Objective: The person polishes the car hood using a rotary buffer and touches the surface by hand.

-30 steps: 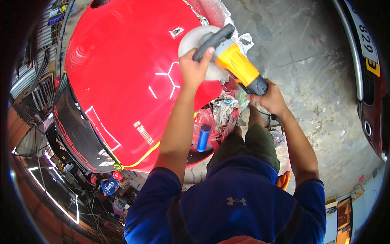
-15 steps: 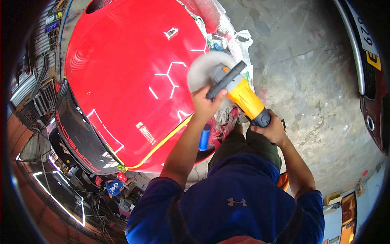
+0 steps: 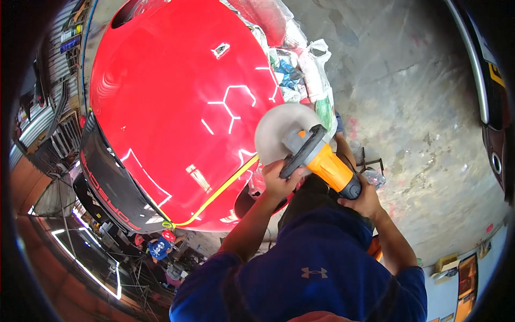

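Note:
An orange-and-grey power polisher [image 3: 331, 167] is held in front of my body. My left hand [image 3: 281, 181] is wrapped round one end of its black front handle [image 3: 304, 150]. At the rear, my right hand [image 3: 366, 199] grips the dark end of the tool's body. The round white pad [image 3: 272, 127] is blurred, as if spinning. It overlaps the right edge of a glossy red car body [image 3: 171, 102] in this view; I cannot tell whether it touches the paint. White light reflections and a yellow tape line [image 3: 220, 190] show on the red surface.
Plastic sheeting and bags [image 3: 317, 70] lie along the car's right side. A black panel with red lettering [image 3: 115, 188] is at the car's left end. Another person in a blue shirt [image 3: 160, 248] is at lower left. A second vehicle [image 3: 499, 155] stands at right.
The polisher and both hands have moved down in view, nearer my body. The blue cylinder seen by my left arm is out of sight. My grip is unchanged.

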Available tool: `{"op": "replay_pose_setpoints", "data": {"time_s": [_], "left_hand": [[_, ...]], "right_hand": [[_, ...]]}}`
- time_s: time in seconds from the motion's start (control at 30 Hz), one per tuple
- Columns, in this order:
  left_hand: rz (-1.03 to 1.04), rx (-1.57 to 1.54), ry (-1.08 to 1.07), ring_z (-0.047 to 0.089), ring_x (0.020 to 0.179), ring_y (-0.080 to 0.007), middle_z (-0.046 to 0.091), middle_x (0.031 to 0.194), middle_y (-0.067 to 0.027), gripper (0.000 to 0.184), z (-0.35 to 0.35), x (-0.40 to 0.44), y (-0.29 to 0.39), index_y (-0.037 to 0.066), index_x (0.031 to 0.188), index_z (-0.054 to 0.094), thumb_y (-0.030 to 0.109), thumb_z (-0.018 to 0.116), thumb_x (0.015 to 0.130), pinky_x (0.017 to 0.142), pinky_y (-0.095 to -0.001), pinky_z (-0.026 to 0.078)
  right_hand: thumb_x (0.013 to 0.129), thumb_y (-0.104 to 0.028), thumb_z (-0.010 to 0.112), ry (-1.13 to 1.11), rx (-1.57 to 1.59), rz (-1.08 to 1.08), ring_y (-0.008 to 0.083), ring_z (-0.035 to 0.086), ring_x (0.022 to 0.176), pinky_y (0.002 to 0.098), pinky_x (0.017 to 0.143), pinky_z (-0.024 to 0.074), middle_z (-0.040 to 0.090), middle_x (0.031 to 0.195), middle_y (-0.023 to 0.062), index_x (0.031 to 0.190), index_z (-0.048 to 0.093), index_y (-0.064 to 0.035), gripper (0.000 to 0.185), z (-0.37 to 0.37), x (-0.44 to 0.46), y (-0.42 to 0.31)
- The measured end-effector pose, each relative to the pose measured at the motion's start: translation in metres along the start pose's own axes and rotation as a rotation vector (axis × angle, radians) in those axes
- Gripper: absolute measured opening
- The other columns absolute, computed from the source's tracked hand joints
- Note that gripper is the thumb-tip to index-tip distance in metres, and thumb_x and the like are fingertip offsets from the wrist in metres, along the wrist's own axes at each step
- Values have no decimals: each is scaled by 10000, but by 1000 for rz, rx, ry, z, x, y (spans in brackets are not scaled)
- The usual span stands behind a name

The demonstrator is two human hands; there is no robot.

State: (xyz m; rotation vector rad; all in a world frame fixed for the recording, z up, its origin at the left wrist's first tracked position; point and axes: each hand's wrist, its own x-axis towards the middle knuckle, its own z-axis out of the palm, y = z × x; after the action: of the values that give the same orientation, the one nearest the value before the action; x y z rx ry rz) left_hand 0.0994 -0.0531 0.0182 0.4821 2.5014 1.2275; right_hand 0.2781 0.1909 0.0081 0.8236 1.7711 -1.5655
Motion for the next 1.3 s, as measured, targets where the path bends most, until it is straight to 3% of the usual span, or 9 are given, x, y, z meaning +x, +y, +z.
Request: {"op": "replay_pose_setpoints", "data": {"time_s": [0.17,0.37,0.53,0.57,0.7,0.83,1.07,1.1,1.3], "left_hand": [[-1,46,10,459,459,-251,466,555,-81,430,-12,6,-3,41,652,495,255,832,812,466,-363,363],[-93,47,86,490,484,-159,504,563,-79,427,-35,57,-11,31,661,521,235,864,813,471,-340,385],[-177,85,331,619,538,-272,610,608,-167,480,-62,137,-3,-9,756,678,428,875,780,546,-383,494],[-194,47,365,632,541,-288,631,618,-178,499,-69,146,-5,-14,746,690,445,886,757,558,-386,510],[-177,95,388,673,578,-316,670,651,-174,509,-122,165,6,-13,790,759,476,882,715,591,-399,537],[-211,187,393,688,597,-314,694,671,-161,523,-177,142,-5,-3,809,774,492,886,683,612,-388,558],[-222,122,598,628,565,-141,665,615,-117,544,-296,49,-71,-48,751,725,471,888,747,542,-349,509],[-225,95,622,621,585,-125,673,630,-99,527,-316,32,-81,-50,776,732,457,875,775,550,-342,510],[-334,-68,818,595,614,-90,657,651,-34,480,-429,-76,-162,-48,829,749,426,818,866,546,-293,490]], "right_hand": [[617,-327,955,-13,-10,39,370,682,1153,401,980,530,691,1188,277,1346,551,50,915,0,5,-15],[668,-250,938,-8,41,-62,328,686,1155,388,966,529,704,1200,243,1382,528,33,871,-2,39,-60],[693,-239,929,41,69,-182,182,676,774,327,722,557,711,918,107,1142,616,53,620,8,80,-125],[745,-228,905,48,93,-192,123,603,575,284,524,501,663,770,58,1026,618,14,468,15,87,-129],[826,-203,857,-31,172,-107,94,518,439,267,387,407,577,625,8,904,587,-41,324,53,83,-182],[837,-187,849,-83,220,-106,97,517,431,266,385,404,575,617,8,908,597,-41,299,110,74,-193],[760,-228,903,-176,78,-294,123,615,555,283,506,489,688,752,58,1048,654,32,461,229,56,-233],[736,-309,917,-192,-24,-344,192,690,681,338,637,551,729,849,112,1100,660,51,573,248,63,-231],[653,-504,938,-186,-311,-559,392,735,904,442,798,569,727,965,254,1156,609,63,827,377,53,-273]]}}
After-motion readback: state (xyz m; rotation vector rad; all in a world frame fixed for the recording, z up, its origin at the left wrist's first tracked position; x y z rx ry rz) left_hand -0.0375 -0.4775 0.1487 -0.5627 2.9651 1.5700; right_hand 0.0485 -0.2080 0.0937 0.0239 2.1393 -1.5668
